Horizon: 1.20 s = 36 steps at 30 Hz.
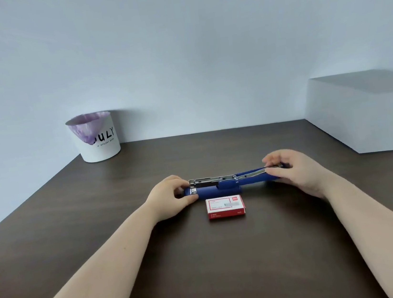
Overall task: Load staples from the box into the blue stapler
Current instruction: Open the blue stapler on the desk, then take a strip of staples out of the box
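The blue stapler (222, 186) lies flat across the middle of the dark wooden table (205, 260), swung fully open so its metal staple channel faces up. My left hand (171, 197) grips the base end on the left. My right hand (293, 171) holds the opened top arm at the right end, fingertips pinched on its metal strip. The red and white staple box (225, 206) sits shut just in front of the stapler, touched by neither hand.
A white bin (95, 137) with a purple liner and black lettering stands at the back left against the wall. A large white box (365, 111) occupies the back right corner of the table.
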Motion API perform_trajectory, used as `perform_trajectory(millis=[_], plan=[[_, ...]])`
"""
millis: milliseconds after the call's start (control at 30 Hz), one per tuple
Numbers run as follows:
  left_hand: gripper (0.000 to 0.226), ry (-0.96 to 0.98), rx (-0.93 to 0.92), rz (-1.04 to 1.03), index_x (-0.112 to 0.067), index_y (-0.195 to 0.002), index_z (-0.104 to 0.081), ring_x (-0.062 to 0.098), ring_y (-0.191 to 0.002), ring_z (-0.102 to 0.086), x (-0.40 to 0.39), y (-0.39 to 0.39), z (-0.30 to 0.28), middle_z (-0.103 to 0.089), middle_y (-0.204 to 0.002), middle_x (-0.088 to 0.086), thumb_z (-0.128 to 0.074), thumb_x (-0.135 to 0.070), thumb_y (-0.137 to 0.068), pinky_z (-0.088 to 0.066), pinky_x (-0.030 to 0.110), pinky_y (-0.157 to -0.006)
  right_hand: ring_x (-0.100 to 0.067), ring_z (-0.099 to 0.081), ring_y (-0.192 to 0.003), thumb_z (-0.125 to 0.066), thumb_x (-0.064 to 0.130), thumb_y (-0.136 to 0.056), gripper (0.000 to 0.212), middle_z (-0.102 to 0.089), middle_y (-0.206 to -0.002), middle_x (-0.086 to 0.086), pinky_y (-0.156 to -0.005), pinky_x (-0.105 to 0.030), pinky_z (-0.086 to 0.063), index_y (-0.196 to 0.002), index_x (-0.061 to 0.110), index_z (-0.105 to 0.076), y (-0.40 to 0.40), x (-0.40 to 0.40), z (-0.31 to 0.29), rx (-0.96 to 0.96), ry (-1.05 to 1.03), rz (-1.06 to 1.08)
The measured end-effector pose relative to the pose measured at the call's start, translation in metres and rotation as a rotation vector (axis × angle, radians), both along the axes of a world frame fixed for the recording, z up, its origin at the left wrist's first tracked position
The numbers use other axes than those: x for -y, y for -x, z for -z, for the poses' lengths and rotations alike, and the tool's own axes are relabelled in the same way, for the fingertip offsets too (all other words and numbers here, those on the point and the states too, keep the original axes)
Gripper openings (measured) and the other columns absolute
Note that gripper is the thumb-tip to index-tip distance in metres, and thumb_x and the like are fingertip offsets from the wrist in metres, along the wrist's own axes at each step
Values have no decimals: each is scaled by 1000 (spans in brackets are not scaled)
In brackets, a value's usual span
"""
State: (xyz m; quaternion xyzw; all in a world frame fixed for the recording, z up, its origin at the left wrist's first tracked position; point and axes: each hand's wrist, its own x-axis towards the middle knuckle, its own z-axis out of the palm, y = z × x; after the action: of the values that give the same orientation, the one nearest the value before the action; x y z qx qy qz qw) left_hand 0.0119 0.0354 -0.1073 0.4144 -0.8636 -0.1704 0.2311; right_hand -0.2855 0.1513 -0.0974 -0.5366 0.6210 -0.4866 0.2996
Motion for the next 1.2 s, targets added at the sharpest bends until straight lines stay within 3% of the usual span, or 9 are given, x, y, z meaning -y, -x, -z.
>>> perform_trajectory(millis=[133,267,400,533,633,800,933,1000,1200], plan=[[37,-11,-23,-6,-17,-106,-65,9,-79,-52,-2,1,0,-57,-99,-5,-72,-36,-75,-44,25,-83,-10,-62,-95,-73,20,-78,31,-69,-100,3,-88,-22,-44,-107,30,-66,-3,0,-4,-195,-30,1],[54,-17,-145,-23,-30,-121,-54,13,-86,-52,-12,1,-1,-52,-103,-5,-74,-39,-72,-45,26,-84,-9,-65,-97,-75,22,-77,25,-71,-99,7,-93,-26,-47,-99,31,-68,-8,0,-6,-244,-38,-21],[36,-24,-312,-105,-28,-105,-63,10,-73,-46,-27,0,-7,-54,-88,-6,-74,-38,-72,-37,17,-67,-5,-62,-94,-70,30,-80,14,-69,-95,12,-86,-21,-46,-93,25,-71,-17,0,-16,-294,68,82],[58,46,-149,14,-31,-115,-58,3,-64,-46,-46,1,-9,-51,-79,-13,-77,-48,-63,-36,9,-62,-9,-60,-86,-65,27,-84,8,-68,-87,11,-74,-16,-41,-87,22,-71,-36,-2,-25,-460,161,78],[65,100,-98,26,-34,-113,-57,0,-65,-48,-53,5,-10,-49,-75,-14,-79,-56,-55,-38,17,-65,-2,-57,-77,-64,26,-85,10,-66,-84,13,-67,-13,-39,-89,22,-72,-53,-4,-24,-526,131,-18],[62,-24,60,72,-32,-105,-63,5,-67,-52,-62,17,-12,-57,-72,-12,-78,-60,-52,-47,24,-69,-2,-62,-78,-63,30,-85,7,-68,-81,15,-73,-19,-45,-87,29,-70,-61,-5,-19,-508,69,-93],[46,-67,-26,66,-25,-98,-68,-8,-59,-54,-59,26,-18,-56,-67,-21,-82,-45,-59,-41,6,-60,-2,-56,-48,-60,34,-87,9,-68,-69,8,-57,-21,-47,-92,29,-66,-63,-6,-19,-473,4,-121],[45,-83,-122,34,-25,-98,-67,-9,-57,-52,-54,27,-23,-57,-65,-19,-84,-40,-59,-40,5,-58,-4,-56,-43,-57,34,-89,15,-67,-68,4,-47,-20,-47,-99,26,-65,-65,-5,-21,-427,-39,-141],[44,-191,-265,81,-25,-96,-69,6,-64,-56,-41,31,-32,-72,-82,1,-86,-34,-57,-51,22,-65,-18,-68,-65,-56,24,-92,20,-70,-88,-12,-51,-29,-55,-107,15,-66,-67,-5,-23,-34,-73,-169]])
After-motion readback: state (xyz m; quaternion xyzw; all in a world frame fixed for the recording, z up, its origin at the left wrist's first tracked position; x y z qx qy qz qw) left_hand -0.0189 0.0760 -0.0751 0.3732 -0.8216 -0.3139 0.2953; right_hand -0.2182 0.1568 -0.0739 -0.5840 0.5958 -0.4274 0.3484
